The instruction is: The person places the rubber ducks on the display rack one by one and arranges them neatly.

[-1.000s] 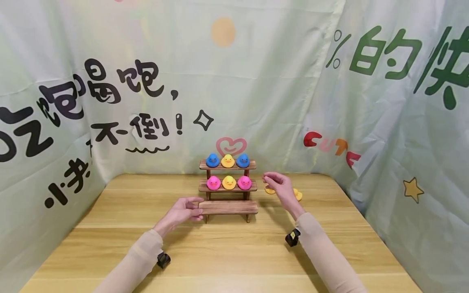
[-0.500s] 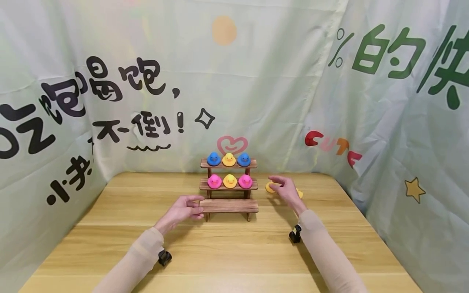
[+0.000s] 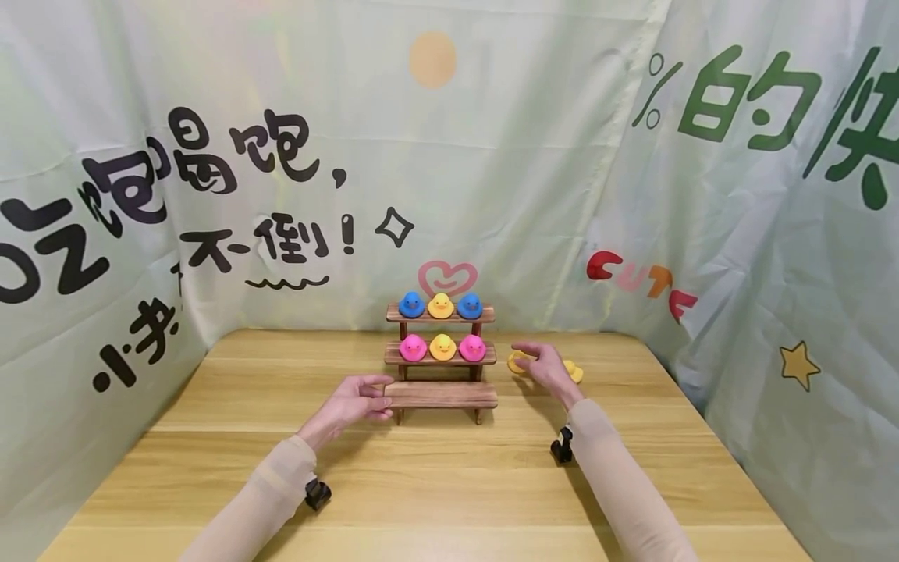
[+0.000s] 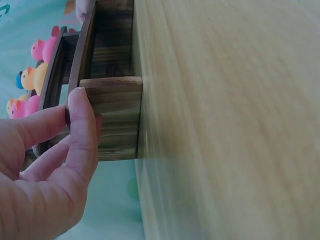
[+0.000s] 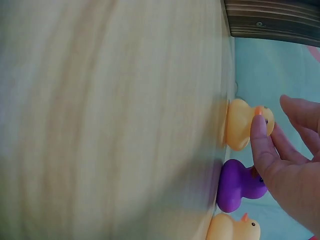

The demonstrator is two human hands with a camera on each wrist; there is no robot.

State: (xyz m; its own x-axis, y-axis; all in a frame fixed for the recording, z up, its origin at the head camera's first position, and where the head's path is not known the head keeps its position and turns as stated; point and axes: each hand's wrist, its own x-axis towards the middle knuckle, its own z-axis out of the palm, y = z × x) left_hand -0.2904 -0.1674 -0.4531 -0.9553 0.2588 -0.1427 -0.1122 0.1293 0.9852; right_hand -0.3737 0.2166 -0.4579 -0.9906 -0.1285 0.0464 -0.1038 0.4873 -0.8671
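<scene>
We see the counter (image 3: 435,484) stretching widely in front of the wooden rack (image 3: 440,363), its back edge near the cloth (image 3: 506,195) lettered "CUTE" and "吃饱喝饱". Our left hand (image 3: 353,400) pinches the end of the rack's bottom board (image 3: 442,396); our right hand (image 3: 549,368), thumb and fingers parted, surrounds a yellow duck (image 5: 237,125) with an orange beak, contact unclear. That duck stands right of the rack, beside a purple duck (image 5: 232,185).
</scene>
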